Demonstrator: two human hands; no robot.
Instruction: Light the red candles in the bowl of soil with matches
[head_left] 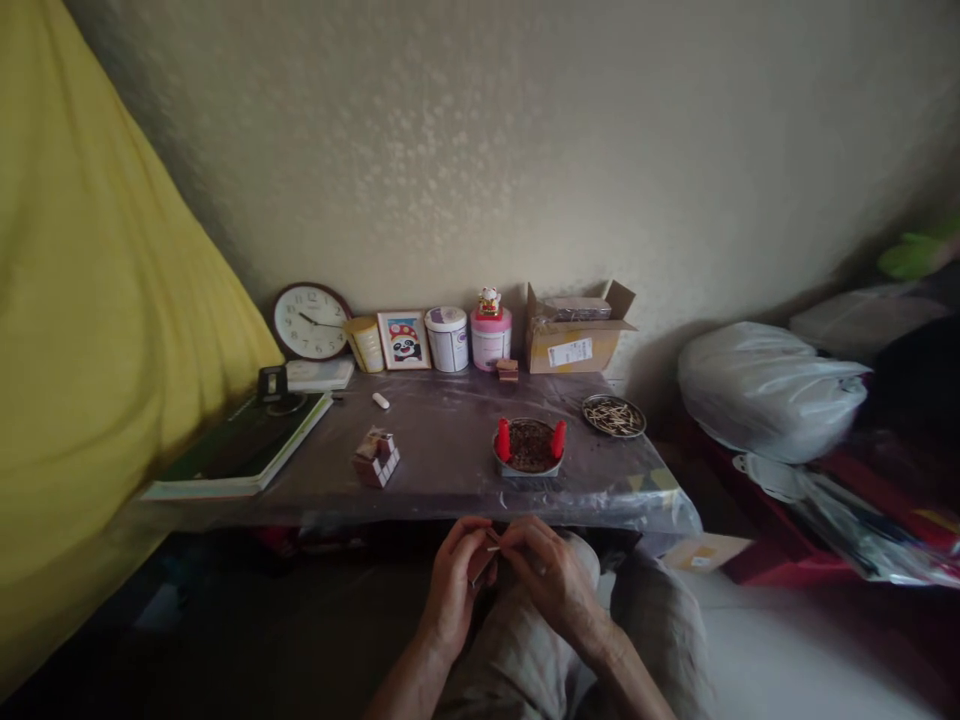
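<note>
Just off the table's front edge, above my lap, both hands are close together. My left hand (452, 575) is closed round a small brown matchbox (481, 574). The fingertips of my right hand (551, 575) pinch a thin pale matchstick (493, 548) against the box's upper end. My fingers partly cover the box. In front of my hands stands a round bowl (529, 472) of dark grainy stuff with two red candles (504, 440) upright in it. A dish (636, 432) heaped with matchsticks lies farther right. To the left sits an opened pack of matchboxes (376, 460).
Plastic film covers the table (442, 430). Along the wall stand a clock (310, 322), a picture frame (405, 341), tins (448, 342) and an open cardboard box (574, 345). A large green book (240, 450) lies left, beside a yellow curtain (127, 300). White bags (772, 390) are at right.
</note>
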